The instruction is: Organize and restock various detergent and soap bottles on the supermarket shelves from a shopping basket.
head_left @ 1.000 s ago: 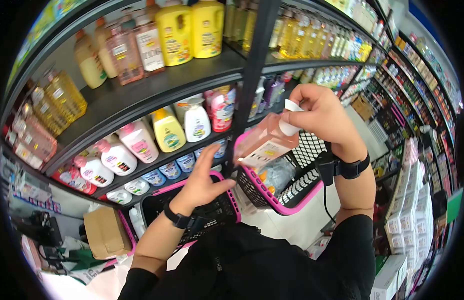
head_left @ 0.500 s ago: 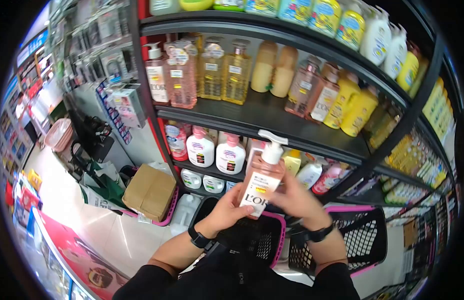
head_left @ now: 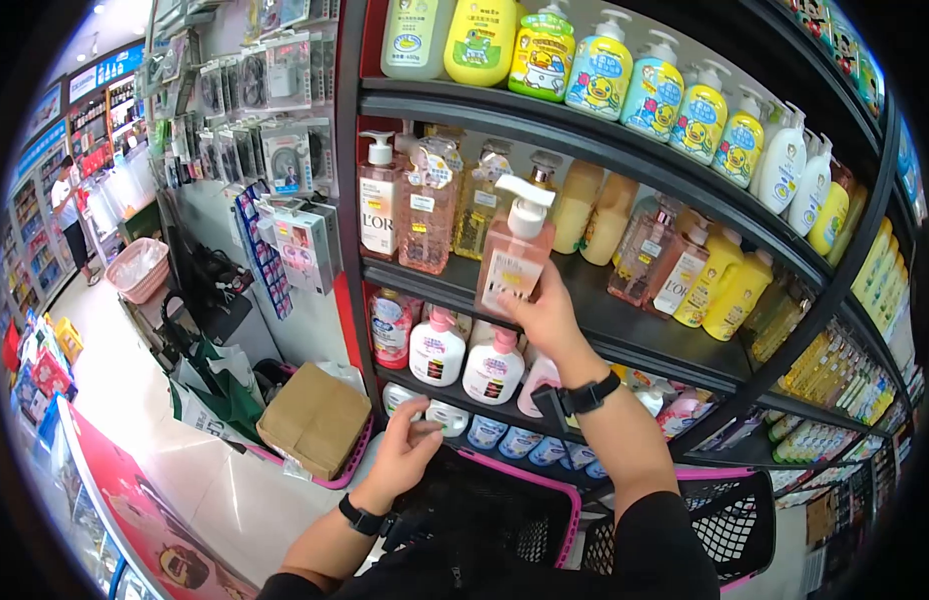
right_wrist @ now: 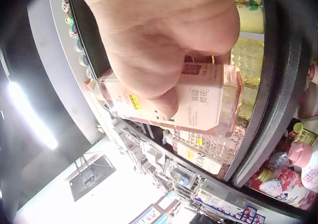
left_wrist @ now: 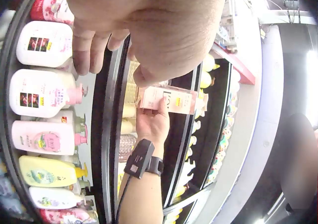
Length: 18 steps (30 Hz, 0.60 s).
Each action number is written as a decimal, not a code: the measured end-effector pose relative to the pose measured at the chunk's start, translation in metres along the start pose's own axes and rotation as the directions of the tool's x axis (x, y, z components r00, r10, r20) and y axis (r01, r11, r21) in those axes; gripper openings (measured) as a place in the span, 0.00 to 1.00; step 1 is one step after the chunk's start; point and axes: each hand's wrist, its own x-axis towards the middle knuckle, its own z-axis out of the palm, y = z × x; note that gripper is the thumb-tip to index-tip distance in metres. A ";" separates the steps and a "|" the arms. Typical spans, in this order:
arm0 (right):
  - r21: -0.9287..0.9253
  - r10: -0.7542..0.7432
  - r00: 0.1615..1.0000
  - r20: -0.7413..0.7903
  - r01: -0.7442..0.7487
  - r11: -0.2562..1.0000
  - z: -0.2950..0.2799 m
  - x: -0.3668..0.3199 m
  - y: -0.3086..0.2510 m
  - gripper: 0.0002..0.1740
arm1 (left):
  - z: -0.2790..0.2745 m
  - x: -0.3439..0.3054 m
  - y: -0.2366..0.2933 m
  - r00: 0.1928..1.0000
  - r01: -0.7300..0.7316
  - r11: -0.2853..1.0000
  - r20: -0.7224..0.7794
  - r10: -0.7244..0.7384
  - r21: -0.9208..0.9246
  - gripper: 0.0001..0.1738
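My right hand (head_left: 547,318) grips a pink pump bottle (head_left: 512,262) with a white pump head, its thumb across the white label. The bottle is upright at the middle shelf (head_left: 585,285), in front of yellow bottles (head_left: 480,205) and beside a pink textured bottle (head_left: 425,220). In the right wrist view the thumb presses on the label of the pink bottle (right_wrist: 203,102). My left hand (head_left: 403,455) is lower, in front of the bottom shelves, its fingers loosely bent and holding nothing. White bottles with pink caps (head_left: 438,348) stand on the shelf above it.
Black baskets with pink rims (head_left: 575,520) stand below the shelves. A cardboard box (head_left: 315,420) sits in another basket at the left. Children's pump bottles (head_left: 595,65) line the upper shelf. Packaged accessories (head_left: 285,160) hang on the left wall.
The view has swung left along the shelves. The pink bottle went from above the basket into both hands, then up to the middle shelf in the right hand. The left hand has let go of it.
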 end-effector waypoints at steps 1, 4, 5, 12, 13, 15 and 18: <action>-0.038 -0.038 0.999 -0.037 0.036 0.999 0.004 0.013 -0.002 0.34 | -0.007 -0.005 -0.006 1.000 -0.004 0.999 -0.011 0.004 -0.035 0.27; -0.030 -0.043 0.996 -0.084 0.041 0.999 0.008 0.048 0.033 0.30 | -0.022 -0.022 -0.013 0.997 -0.009 1.000 -0.073 0.011 0.028 0.25; -0.022 -0.014 0.996 -0.085 0.013 1.000 0.009 0.054 0.044 0.30 | -0.028 -0.027 -0.018 0.996 0.022 1.000 -0.086 -0.021 0.013 0.24; 0.065 0.093 0.995 -0.047 -0.090 0.994 0.018 0.070 0.057 0.32 | -0.044 -0.045 -0.026 0.977 0.118 0.993 -0.180 -0.118 -0.010 0.22; 0.028 0.090 0.995 -0.040 -0.089 0.996 0.018 0.069 0.058 0.33 | -0.043 -0.047 -0.030 0.975 0.127 0.992 -0.186 -0.124 0.002 0.22; -0.037 0.080 0.997 -0.010 -0.080 0.996 0.017 0.072 0.065 0.34 | -0.039 -0.050 -0.033 0.975 0.142 0.990 -0.174 -0.141 -0.011 0.22; -0.163 0.089 0.996 0.025 -0.084 0.983 0.015 0.074 0.080 0.35 | -0.033 -0.057 -0.035 0.959 0.237 0.971 -0.154 -0.236 -0.012 0.23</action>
